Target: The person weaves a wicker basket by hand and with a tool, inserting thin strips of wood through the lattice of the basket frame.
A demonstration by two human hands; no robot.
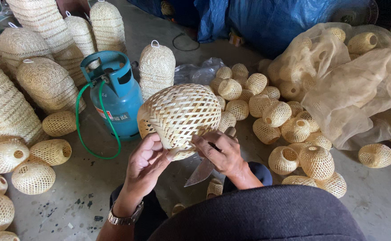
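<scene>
The left hand (pixel 147 161) cups the rim of a round open-weave bamboo basket (pixel 180 115) held above the concrete floor (pixel 75 187), while the right hand (pixel 220 152), fingers closed, grips a broad steel knife (pixel 200 173) against its lower edge

Bare floor (pixel 88 178) left of the hands; gas cylinder (pixel 115 96) and small baskets (pixel 267 111) flanking.
</scene>
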